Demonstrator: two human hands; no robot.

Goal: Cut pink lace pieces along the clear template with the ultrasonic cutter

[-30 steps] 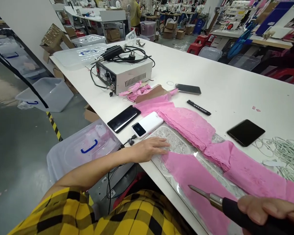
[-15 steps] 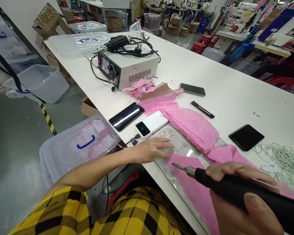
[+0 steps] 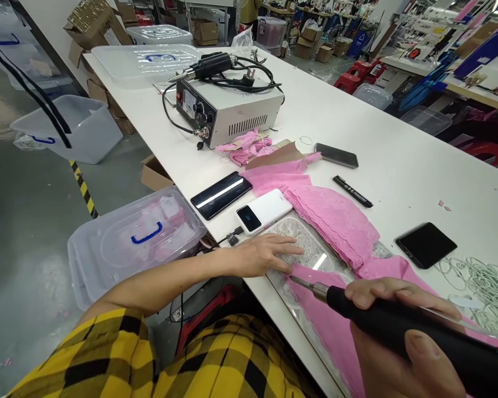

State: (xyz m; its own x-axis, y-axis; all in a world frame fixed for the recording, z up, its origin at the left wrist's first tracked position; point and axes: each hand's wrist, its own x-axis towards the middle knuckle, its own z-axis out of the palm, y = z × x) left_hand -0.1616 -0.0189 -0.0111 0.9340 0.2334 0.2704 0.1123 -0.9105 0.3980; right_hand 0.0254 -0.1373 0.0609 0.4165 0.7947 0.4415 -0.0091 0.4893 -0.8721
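Note:
My left hand (image 3: 265, 255) lies flat with fingers spread on a clear, speckled plate (image 3: 302, 243), its thumb touching the corner of a pink fabric strip (image 3: 330, 315). My right hand (image 3: 402, 326) is wrapped round a thick black handpiece (image 3: 382, 318) with a pointed metal tip. That tip is at the strip's left edge, just below my left thumb; whether it touches the cloth I cannot tell. Beyond the plate's middle lies a layered stack of pink lace fabric (image 3: 336, 221), joined visually to more pink cloth running right, behind my right hand.
A white power bank (image 3: 269, 209), phones (image 3: 222, 194), a black marker (image 3: 352, 191) and pale cord (image 3: 487, 287) lie around the plate. Farther back stands a control box (image 3: 240, 113) with another black handpiece (image 3: 211, 65) on top. A lidded plastic bin (image 3: 128, 249) sits left of the table.
The handpiece tip has moved slightly left, to the edge of the pink strip near my left thumb. My left hand stays in place on the plate; the view has shifted a little.

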